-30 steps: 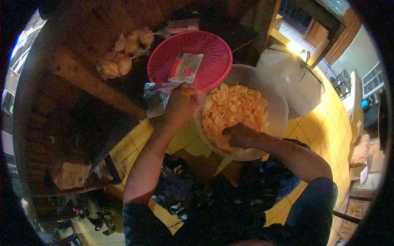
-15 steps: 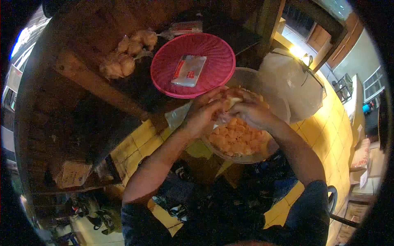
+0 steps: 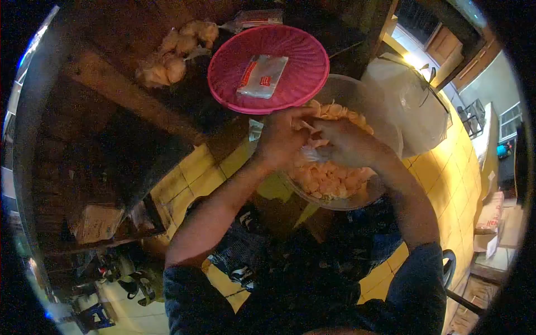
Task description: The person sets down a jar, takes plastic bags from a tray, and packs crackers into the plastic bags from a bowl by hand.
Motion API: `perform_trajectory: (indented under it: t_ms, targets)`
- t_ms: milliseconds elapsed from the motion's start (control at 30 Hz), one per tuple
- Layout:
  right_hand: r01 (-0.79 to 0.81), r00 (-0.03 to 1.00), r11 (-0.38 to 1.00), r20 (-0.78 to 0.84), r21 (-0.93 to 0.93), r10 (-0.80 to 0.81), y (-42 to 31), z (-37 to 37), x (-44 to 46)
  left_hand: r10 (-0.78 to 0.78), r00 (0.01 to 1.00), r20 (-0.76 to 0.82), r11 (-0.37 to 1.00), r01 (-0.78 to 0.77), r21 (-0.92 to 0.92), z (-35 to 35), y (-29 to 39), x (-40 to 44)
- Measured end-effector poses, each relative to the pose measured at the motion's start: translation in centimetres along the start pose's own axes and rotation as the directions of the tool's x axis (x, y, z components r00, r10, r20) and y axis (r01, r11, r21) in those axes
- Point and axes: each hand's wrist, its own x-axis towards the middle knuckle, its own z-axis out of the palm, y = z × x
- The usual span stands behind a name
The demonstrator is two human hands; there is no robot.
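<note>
Both hands meet over a large clear tub (image 3: 391, 134) with round orange chips (image 3: 332, 181) inside. My left hand (image 3: 282, 139) has its fingers curled around the neck of a small clear plastic bag (image 3: 314, 154). From the other side, my right hand (image 3: 349, 142) closes on the same bag, its fingertips close to those of the left. Most of the bag is hidden by the hands, and I cannot tell how much it holds. More chips show behind the knuckles, near the tub's far side.
A pink round lid (image 3: 301, 72) carries a packet of clear bags (image 3: 265, 76) beyond the tub. Filled, tied bags (image 3: 170, 67) lie on the dark wooden surface at left. A big whitish plastic sack (image 3: 410, 103) stands right of the tub. Yellow tiles (image 3: 430, 184) cover the floor.
The hands have drawn closer together and turned knuckles up around the bag's neck; the bag's contents, visible before, are now mostly covered. The view has tilted slightly, shifting the lid upward.
</note>
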Motion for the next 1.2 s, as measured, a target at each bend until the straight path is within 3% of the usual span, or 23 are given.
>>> perform_trajectory:
  t_ms: [67, 100, 133, 167, 233, 300, 367, 400, 433, 467, 533, 567, 600, 667, 700, 767, 833, 900, 967, 1000, 1067, 1167, 1200]
  targets:
    - [0.066, 0.990, 0.997, -0.119, -0.032, -0.070, 0.0, -0.9, 0.2, -0.022, 1.000, 0.002, 0.999, 0.022, -0.026, -0.8, 0.7, 0.0]
    - [-0.105, 0.962, 0.957, -0.215, 0.271, 0.166, -0.4, -1.8, 0.3, -0.088, 0.994, -0.065, 0.996, 0.086, -0.032, -1.5, 0.8, -0.1]
    - [-0.224, 0.881, 0.798, -0.235, 0.559, 0.411, -0.4, -2.3, 0.5, -0.152, 0.980, -0.130, 0.988, 0.148, -0.040, -2.0, 0.6, 0.0]
    - [-0.224, 0.881, 0.798, -0.234, 0.559, 0.412, 1.0, -1.8, 0.8, -0.152, 0.980, -0.129, 0.988, 0.148, -0.040, -2.6, 0.0, 0.2]
    - [-0.347, 0.885, 0.927, -0.277, 0.143, 0.374, 5.5, 1.3, 1.5, 0.017, 0.950, -0.311, 0.996, 0.012, 0.092, -3.6, -1.6, 0.5]
    - [-0.229, 0.973, 0.968, 0.044, 0.107, 0.226, 5.8, 5.0, 0.9, -0.015, 0.957, -0.290, 0.996, 0.040, 0.083, -4.0, -0.9, 0.1]
    - [0.088, 0.965, 0.994, 0.241, 0.070, -0.103, 5.9, 9.3, 0.3, -0.037, 0.962, -0.269, 0.995, 0.061, 0.080, -4.3, -0.9, 0.2]
    - [0.087, 0.966, 0.994, 0.240, 0.067, -0.101, 5.7, 10.5, -0.7, 0.114, 0.959, -0.260, 0.971, -0.053, 0.231, -4.2, -1.7, 0.2]
    - [0.195, 0.930, 0.968, 0.343, -0.160, -0.131, 5.3, 11.5, -1.4, 0.261, 0.938, -0.229, 0.912, -0.162, 0.377, -4.2, -1.6, 0.3]
    - [0.314, 0.885, 0.877, 0.448, -0.363, -0.132, 5.3, 12.1, -1.8, 0.262, 0.938, -0.227, 0.911, -0.163, 0.378, -4.3, -1.5, 0.2]
    - [0.189, 0.820, 0.958, 0.571, -0.218, -0.032, 6.1, 12.0, -2.5, -0.066, 0.984, -0.167, 0.981, 0.094, 0.170, -4.1, 0.4, -0.4]
    - [0.034, 0.725, 0.995, 0.688, -0.091, 0.038, 6.4, 11.9, -2.7, -0.067, 0.983, -0.171, 0.981, 0.096, 0.169, -3.9, 0.2, -0.6]
    - [0.039, 0.724, 0.995, 0.689, -0.093, 0.036, 5.9, 11.4, -2.6, -0.010, 0.983, -0.186, 0.969, 0.055, 0.241, -3.7, -0.1, -0.7]
    - [-0.024, 0.723, 0.982, 0.675, -0.188, 0.147, 4.4, 9.7, -2.7, 0.057, 0.979, -0.193, 0.949, 0.007, 0.315, -3.6, -0.2, -0.6]
    - [-0.025, 0.727, 0.982, 0.671, -0.186, 0.146, 3.9, 9.2, -2.7, -0.039, 0.989, -0.141, 0.981, 0.065, 0.183, -3.7, -0.1, -0.6]
    - [0.119, 0.774, 0.981, 0.633, -0.151, 0.003, 3.8, 8.2, -2.5, -0.125, 0.989, -0.077, 0.990, 0.129, 0.051, -3.7, -0.1, -0.6]
    - [0.108, 0.823, 0.993, 0.566, -0.053, -0.059, 6.2, 8.1, -2.6, -0.058, 0.993, -0.106, 0.983, 0.039, -0.177, -3.2, -0.3, -0.5]
    - [0.105, 0.864, 0.994, 0.491, 0.043, -0.113, 6.7, 6.1, -2.5, -0.068, 0.994, -0.081, 0.978, 0.050, -0.204, -3.0, -0.2, -0.4]
    - [-0.098, 0.945, 0.975, 0.325, 0.198, 0.029, 3.0, 0.1, -2.4, -0.077, 0.995, -0.057, 0.972, 0.062, -0.228, -2.9, 0.0, -0.5]
    - [-0.102, 0.946, 0.976, 0.321, 0.193, 0.036, 2.7, -1.0, -2.3, 0.043, 0.995, -0.090, 0.994, -0.053, -0.101, -2.6, 0.2, -0.7]
    - [-0.083, 0.996, 0.855, 0.017, 0.512, 0.087, 2.5, -2.8, -3.1, 0.180, 0.980, -0.082, 0.984, -0.178, 0.021, -1.5, 0.4, -0.7]
    - [-0.184, 0.977, 0.928, -0.048, 0.324, 0.210, 0.2, -4.1, -2.6, 0.039, 0.999, -0.002, 0.989, -0.039, -0.139, -0.2, 1.0, -0.6]
    - [-0.138, 0.984, 0.920, -0.054, 0.366, 0.169, 2.2, -2.5, -2.1, 0.000, 0.998, 0.070, 0.964, 0.019, -0.265, 0.2, 2.7, -1.0]
